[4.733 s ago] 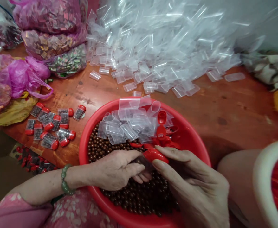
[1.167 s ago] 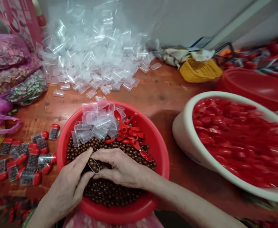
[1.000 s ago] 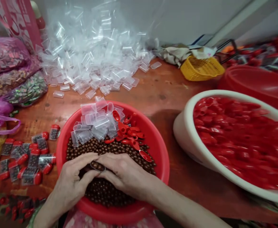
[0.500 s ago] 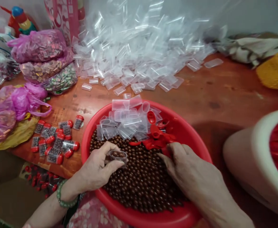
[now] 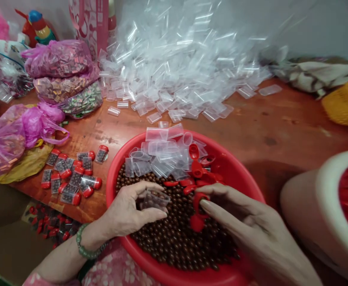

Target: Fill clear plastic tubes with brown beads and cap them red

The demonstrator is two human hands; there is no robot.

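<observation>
The left hand (image 5: 129, 208) holds a small clear plastic capsule tube (image 5: 155, 200) filled with brown beads. Its long axis lies almost level, running left to right, and its open mouth points to the right, toward the other hand. The left fingers (image 5: 150, 186) are curled narrow around it, thumb below and the others above.

The right hand (image 5: 245, 226) pinches a small red plastic cap (image 5: 198, 210) just to the right of the tube, not touching it. The cap hangs with its long axis close to upright. The right fingers (image 5: 218, 210) are nearly closed on its upper part.

Both hands hover over the small round brown beads (image 5: 176, 238) inside the round red plastic basin (image 5: 114, 178). Beyond the fingers, empty clear tubes (image 5: 158, 155) and loose red caps (image 5: 200, 171) lie in the basin. Left of the left fingers, filled capped tubes (image 5: 72, 174) lie on the reddish wooden tabletop (image 5: 281, 123).
</observation>
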